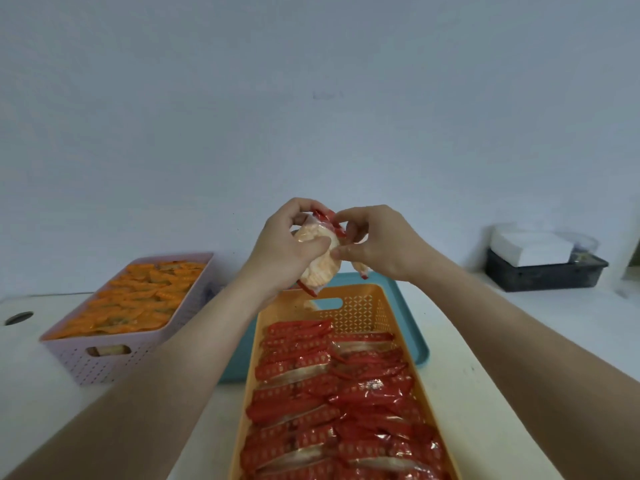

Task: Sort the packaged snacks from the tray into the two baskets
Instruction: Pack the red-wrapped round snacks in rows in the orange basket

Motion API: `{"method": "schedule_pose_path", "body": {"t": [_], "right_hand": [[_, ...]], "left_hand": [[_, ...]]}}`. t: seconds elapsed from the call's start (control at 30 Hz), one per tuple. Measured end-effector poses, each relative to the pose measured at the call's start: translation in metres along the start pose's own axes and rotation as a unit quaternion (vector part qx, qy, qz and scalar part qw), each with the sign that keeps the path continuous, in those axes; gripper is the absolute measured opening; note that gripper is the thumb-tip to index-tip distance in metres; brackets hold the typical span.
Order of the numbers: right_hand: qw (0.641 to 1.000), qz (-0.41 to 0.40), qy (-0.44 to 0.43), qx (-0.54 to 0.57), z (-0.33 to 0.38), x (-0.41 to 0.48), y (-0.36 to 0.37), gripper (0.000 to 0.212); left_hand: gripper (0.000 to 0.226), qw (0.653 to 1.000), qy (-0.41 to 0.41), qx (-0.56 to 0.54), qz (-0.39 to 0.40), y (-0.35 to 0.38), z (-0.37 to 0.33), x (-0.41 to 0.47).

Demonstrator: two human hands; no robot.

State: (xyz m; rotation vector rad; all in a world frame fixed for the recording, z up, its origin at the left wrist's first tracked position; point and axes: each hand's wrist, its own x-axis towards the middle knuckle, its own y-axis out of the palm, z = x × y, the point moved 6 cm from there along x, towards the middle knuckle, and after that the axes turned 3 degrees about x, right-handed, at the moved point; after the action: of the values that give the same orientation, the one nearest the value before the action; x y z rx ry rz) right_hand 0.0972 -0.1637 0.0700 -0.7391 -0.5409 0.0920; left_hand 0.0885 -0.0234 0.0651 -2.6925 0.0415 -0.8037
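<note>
My left hand (282, 245) and my right hand (375, 242) meet above the far end of the orange basket (356, 303). Both grip red-edged snack packets (320, 263) with pale crackers showing through the clear film. The left hand wraps a packet from the left; the right pinches the red edge at the top, and another red end hangs below it. Rows of red packets (332, 400) fill most of the orange basket. The teal tray (412, 327) lies under that basket, mostly hidden. To the left stands a lilac basket (110, 362) full of orange packets (138, 299).
A black bin (543, 271) holding white folded sheets (530, 249) sits at the back right on the white table (485, 341). A round hole (19, 318) is in the tabletop at far left. A plain wall rises behind.
</note>
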Motion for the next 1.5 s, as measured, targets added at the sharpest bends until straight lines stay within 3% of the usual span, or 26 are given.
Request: {"method": "schedule_pose_path", "body": {"t": [0.1,0.2,0.33,0.4,0.53,0.83,1.03,1.13,1.27,1.43,1.5], "right_hand": [[1.0,-0.006,-0.003,-0.005,-0.003,-0.011,-0.005,0.027],[0.995,-0.033,0.021,0.097,-0.007,-0.024,-0.007,0.008],[0.98,-0.101,0.056,0.16,-0.02,-0.036,-0.032,0.023],[0.979,-0.084,0.072,0.174,-0.026,-0.042,-0.037,0.023],[0.986,-0.029,0.072,0.146,-0.028,-0.053,-0.018,0.016],[0.998,0.029,0.025,-0.047,-0.024,-0.052,0.015,0.027],[0.973,0.156,-0.002,-0.173,-0.011,-0.064,0.037,0.018],[0.962,0.181,0.022,-0.205,-0.008,-0.065,0.039,0.037],[0.936,0.203,0.004,-0.288,-0.015,-0.07,0.054,0.035],[0.951,0.199,0.019,-0.238,-0.024,-0.069,0.06,0.048],[0.971,0.157,0.025,-0.178,-0.025,-0.066,0.057,0.048]], "left_hand": [[0.039,1.0,-0.005,-0.009,0.002,0.0,0.006,-0.008],[0.037,0.999,-0.033,-0.041,-0.01,-0.002,0.014,-0.015],[0.032,0.998,-0.023,-0.038,-0.049,-0.019,0.014,-0.022],[0.036,0.998,-0.03,-0.02,-0.058,-0.029,0.018,-0.027],[0.051,0.993,-0.033,0.114,0.013,-0.03,0.025,-0.038],[0.031,0.944,0.016,0.319,0.078,-0.032,0.024,-0.051],[0.027,0.889,0.004,0.413,0.196,-0.016,0.036,-0.057],[0.038,0.87,0.028,0.444,0.212,-0.008,0.038,-0.058],[0.033,0.832,0.042,0.5,0.236,-0.001,0.039,-0.058],[0.034,0.785,0.01,0.552,0.281,0.001,0.043,-0.056],[0.036,0.793,0.008,0.53,0.301,-0.001,0.045,-0.057]]}}
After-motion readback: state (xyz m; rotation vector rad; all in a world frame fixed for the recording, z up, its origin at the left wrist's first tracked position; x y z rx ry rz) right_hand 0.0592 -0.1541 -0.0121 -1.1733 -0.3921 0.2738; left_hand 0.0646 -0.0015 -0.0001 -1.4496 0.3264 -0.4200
